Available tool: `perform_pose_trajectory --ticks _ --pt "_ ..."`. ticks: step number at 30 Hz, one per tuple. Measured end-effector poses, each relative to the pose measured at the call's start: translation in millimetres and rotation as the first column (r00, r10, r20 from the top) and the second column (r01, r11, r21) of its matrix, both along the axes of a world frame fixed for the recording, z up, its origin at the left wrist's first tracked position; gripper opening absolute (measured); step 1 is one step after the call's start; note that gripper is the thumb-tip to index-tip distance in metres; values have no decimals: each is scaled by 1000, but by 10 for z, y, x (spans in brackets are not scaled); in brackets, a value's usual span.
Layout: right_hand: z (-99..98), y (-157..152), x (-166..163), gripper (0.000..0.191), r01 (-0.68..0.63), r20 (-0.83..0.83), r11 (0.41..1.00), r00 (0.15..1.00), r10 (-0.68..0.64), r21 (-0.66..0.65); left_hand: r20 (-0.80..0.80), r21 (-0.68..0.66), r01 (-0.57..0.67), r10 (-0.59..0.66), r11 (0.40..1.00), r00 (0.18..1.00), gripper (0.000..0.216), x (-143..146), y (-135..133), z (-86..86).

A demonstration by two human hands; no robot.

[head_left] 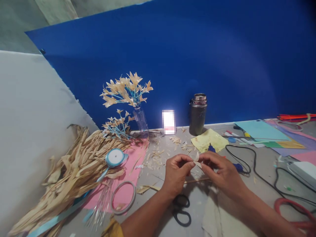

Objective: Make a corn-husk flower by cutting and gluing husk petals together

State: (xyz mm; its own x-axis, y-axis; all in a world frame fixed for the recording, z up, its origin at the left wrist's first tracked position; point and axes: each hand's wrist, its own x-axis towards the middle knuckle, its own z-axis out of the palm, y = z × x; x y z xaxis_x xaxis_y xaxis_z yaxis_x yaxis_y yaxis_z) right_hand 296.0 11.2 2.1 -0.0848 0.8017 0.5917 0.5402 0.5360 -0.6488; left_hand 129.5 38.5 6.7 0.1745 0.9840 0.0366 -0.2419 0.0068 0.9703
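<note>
My left hand (178, 171) and my right hand (219, 169) meet above the middle of the table. Between their fingertips is a small cream piece of dried husk (197, 157), pinched from both sides. Its lower part is partly hidden by my fingers. Just below my left hand lies a pair of black-handled scissors (182, 210), the blades mostly out of sight. A thin brown stick (197, 180) shows under both hands. Behind my right hand sits a blue glue gun (211, 148), partly covered by the hand.
Dried husks (81, 164) are heaped at left, beside a ribbon roll (115, 157), a tape ring (123, 197) and wires (101, 204). Husk flowers (128, 89) stand in a clear bottle (141, 120). A dark flask (198, 115), yellow paper (209, 141) and a black cord (261, 177) lie beyond and right.
</note>
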Motion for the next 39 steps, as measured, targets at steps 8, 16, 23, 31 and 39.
perform_pose_trajectory --ticks 8,16,23,31,39 --pt "16 -5 -14 11 -9 -11 998 1000 8 -58 6 13 4 -4 1000 1000 18 11 12 -58" --pt "16 -14 -29 12 64 -160 979 982 -96 -194 -42 26 16 -14 1000 999 12 -33 20 15" --pt "113 105 59 31 -173 -744 880 620 -252 -442 45 -45 -3 5 999 999 15 -347 -8 121" --pt "66 70 74 24 -120 -470 867 871 -141 -483 133 -172 -6 30 985 991 19 -566 -28 -45" --pt "-161 136 85 17 102 558 924 819 132 -369 151 -176 18 9 984 988 18 -538 -51 -58"
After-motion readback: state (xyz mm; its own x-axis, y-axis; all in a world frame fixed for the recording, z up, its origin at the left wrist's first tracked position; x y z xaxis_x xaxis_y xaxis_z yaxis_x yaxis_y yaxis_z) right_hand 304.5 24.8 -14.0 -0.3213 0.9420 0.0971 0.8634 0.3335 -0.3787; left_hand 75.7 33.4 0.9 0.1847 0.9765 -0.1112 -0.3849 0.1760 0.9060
